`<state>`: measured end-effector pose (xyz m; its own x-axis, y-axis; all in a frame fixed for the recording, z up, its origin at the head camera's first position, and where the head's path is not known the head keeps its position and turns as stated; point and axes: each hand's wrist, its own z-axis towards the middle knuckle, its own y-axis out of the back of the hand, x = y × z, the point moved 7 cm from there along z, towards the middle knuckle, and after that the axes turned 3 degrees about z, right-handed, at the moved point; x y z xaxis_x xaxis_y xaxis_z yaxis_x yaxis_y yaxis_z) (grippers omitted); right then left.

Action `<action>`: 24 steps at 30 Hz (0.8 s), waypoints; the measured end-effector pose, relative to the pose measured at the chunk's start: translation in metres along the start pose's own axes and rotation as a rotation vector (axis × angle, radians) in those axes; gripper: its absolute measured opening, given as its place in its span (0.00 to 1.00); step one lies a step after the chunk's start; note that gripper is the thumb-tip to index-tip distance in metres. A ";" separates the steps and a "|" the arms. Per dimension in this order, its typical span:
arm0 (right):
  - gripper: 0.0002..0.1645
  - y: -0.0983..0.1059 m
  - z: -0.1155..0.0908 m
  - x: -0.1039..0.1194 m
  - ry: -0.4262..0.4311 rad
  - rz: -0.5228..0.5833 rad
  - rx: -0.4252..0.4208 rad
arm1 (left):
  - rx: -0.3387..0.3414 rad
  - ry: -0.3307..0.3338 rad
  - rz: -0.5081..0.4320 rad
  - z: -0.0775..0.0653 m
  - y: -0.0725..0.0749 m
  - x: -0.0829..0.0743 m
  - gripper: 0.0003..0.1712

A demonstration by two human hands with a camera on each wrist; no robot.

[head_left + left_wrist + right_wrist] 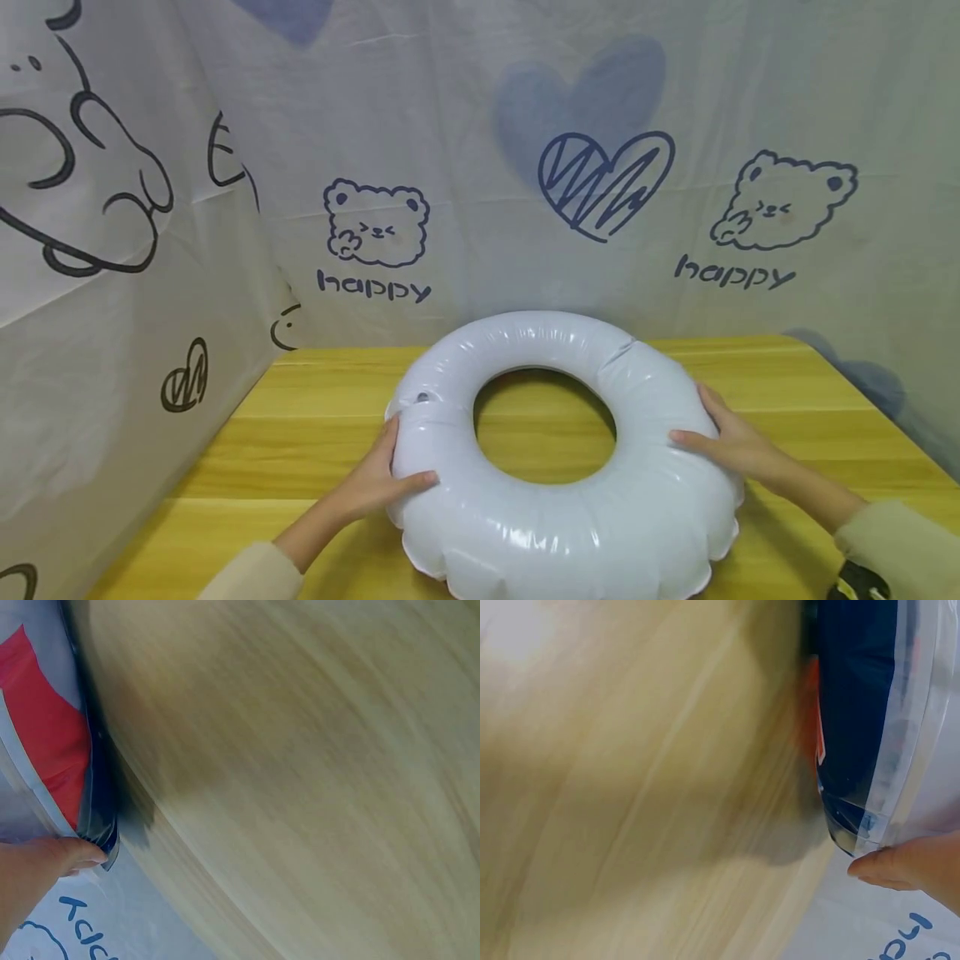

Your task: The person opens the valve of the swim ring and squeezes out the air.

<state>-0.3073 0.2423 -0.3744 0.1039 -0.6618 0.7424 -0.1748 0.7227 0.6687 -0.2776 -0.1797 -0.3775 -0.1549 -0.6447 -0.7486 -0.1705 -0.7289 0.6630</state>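
A white inflatable swim ring (547, 525), shiny and puffed out with a puckered outer seam, lies over the wooden table in the head view. A small clear valve (422, 397) shows on its upper left. My left hand (378, 479) grips the ring's left side, thumb on top and fingers at the outer edge. On the opposite side my right hand (738, 442) holds it the same way. The wrist views show the ring's other face: red and dark blue (52, 742) by the left hand, dark blue (855, 697) by the right. Fingers beneath the ring are partly hidden.
The yellow wood-grain table (315, 433) extends on both sides of the ring. Behind it hangs a pale cloth (480, 167) printed with hearts, bears and "happy". Another printed cloth (90, 383) stands along the left.
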 end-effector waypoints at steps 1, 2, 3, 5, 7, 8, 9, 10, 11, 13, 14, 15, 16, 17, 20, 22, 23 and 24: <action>0.59 -0.001 0.000 -0.001 0.005 -0.011 -0.003 | 0.000 0.002 0.004 0.000 -0.001 0.000 0.62; 0.59 -0.001 0.000 -0.001 0.011 -0.022 -0.006 | 0.000 0.003 0.005 0.000 -0.001 0.000 0.62; 0.60 -0.002 0.000 -0.002 0.010 -0.033 -0.008 | 0.000 0.001 0.008 0.000 -0.002 -0.001 0.62; 0.60 -0.002 0.000 -0.003 0.012 -0.044 -0.007 | -0.001 0.002 0.015 -0.001 -0.003 -0.002 0.63; 0.59 -0.002 0.000 -0.004 0.022 -0.046 -0.008 | -0.002 0.002 0.015 -0.003 -0.004 -0.003 0.63; 0.59 -0.001 0.000 -0.004 0.028 -0.044 -0.007 | -0.001 0.004 0.015 -0.004 -0.004 -0.004 0.63; 0.59 -0.001 -0.001 -0.005 0.035 -0.042 -0.006 | 0.002 0.006 0.019 -0.005 -0.005 -0.004 0.63; 0.59 0.000 -0.001 -0.004 0.046 -0.035 -0.005 | 0.006 0.009 0.024 -0.006 -0.005 -0.005 0.63; 0.58 0.001 -0.002 -0.004 0.059 -0.030 -0.004 | 0.010 0.011 0.030 -0.007 -0.006 -0.005 0.63; 0.58 0.003 -0.003 -0.002 0.087 -0.025 -0.005 | 0.010 0.013 0.056 -0.009 -0.005 -0.007 0.62; 0.58 0.004 -0.003 -0.001 0.101 -0.023 -0.006 | 0.004 0.010 0.077 -0.009 -0.005 -0.008 0.61; 0.58 0.005 -0.004 0.001 0.117 -0.022 -0.009 | -0.007 0.005 0.102 -0.010 -0.004 -0.009 0.59; 0.58 0.007 -0.004 0.004 0.137 -0.026 -0.017 | -0.028 -0.004 0.129 -0.009 -0.002 -0.010 0.56; 0.58 0.008 -0.004 0.009 0.168 -0.027 -0.029 | -0.055 -0.010 0.154 -0.009 0.001 -0.012 0.53; 0.55 0.012 -0.004 0.023 0.252 -0.034 -0.066 | -0.159 -0.022 0.219 -0.004 0.013 -0.018 0.42; 0.54 0.011 -0.004 0.031 0.285 -0.056 -0.079 | -0.232 -0.031 0.249 0.000 0.021 -0.022 0.35; 0.53 0.010 -0.004 0.035 0.295 -0.063 -0.079 | -0.262 -0.034 0.257 0.002 0.025 -0.024 0.32; 0.53 0.009 -0.004 0.037 0.296 -0.074 -0.075 | -0.289 -0.044 0.265 0.005 0.029 -0.026 0.29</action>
<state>-0.3012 0.2244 -0.3407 0.3960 -0.6342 0.6641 -0.0848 0.6949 0.7141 -0.2833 -0.1827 -0.3390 -0.1998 -0.8132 -0.5466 0.1608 -0.5775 0.8004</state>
